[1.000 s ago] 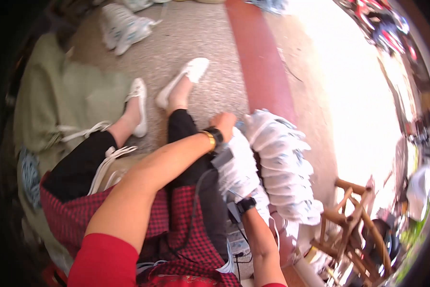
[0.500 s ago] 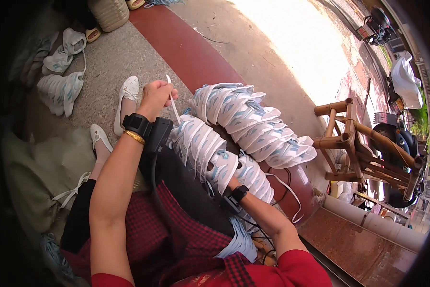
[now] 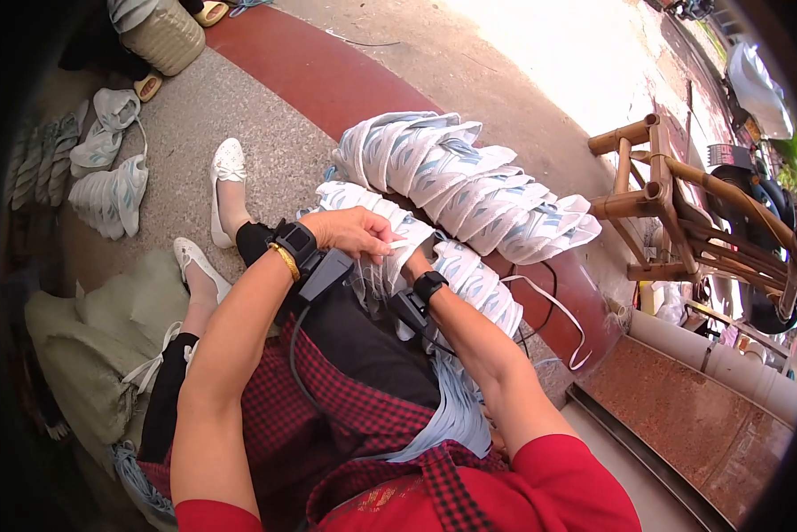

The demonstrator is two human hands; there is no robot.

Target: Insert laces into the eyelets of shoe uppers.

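A row of nested white shoe uppers [image 3: 372, 202] with light blue trim lies across my lap. My left hand [image 3: 360, 232] is over it, thumb and fingers pinched on a white lace whose end [image 3: 399, 243] pokes out toward my right hand. My right hand [image 3: 417, 265] reaches into the opening of an upper in the row, and its fingers are hidden there. More uppers [image 3: 480, 282] run on beneath my right wrist. Just beyond lies a longer, thicker stack of the same uppers [image 3: 456, 182].
Light blue laces [image 3: 451, 427] hang in my lap. A loose white lace [image 3: 569, 324] trails on the right. There stands a bamboo chair [image 3: 651, 191]. At left are a green sack [image 3: 88, 328] and more uppers [image 3: 110, 197]. Another person's sandal [image 3: 148, 87] shows at far left.
My left hand has come down and right from the far end of the row, drawing the lace toward my right hand. My right hand remains at the upper's opening.
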